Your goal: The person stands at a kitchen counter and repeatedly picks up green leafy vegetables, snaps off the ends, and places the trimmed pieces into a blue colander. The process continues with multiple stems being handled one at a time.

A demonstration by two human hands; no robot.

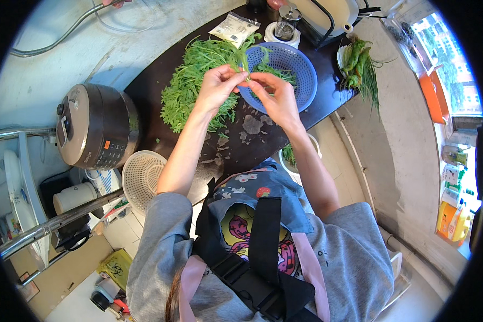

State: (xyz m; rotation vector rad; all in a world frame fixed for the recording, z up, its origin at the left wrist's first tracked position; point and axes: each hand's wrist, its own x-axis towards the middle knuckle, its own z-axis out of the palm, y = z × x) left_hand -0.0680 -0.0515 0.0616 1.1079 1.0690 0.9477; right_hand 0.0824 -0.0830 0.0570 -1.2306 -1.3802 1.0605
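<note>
Both my hands meet over the left rim of a blue plastic colander [308, 84]. My left hand [219, 86] pinches a sprig of leafy greens [242, 60] between thumb and fingers. At the lower end of the same stem, the thumb and fingertips of my right hand [277, 96] close on it too. A large heap of loose leafy greens [191, 80] lies on the dark table, left of the colander and partly behind my left hand. Some picked greens [285, 75] lie inside the colander, partly hidden by my right hand.
An electric pressure cooker [96, 124] stands left on the dark table [241, 149], near a beige plastic basket [139, 177]. Behind are a plastic packet [234, 30] and a glass jar [285, 28]. Green peppers [352, 64] sit at right. A white bucket [317, 143] with green scraps stands below the edge.
</note>
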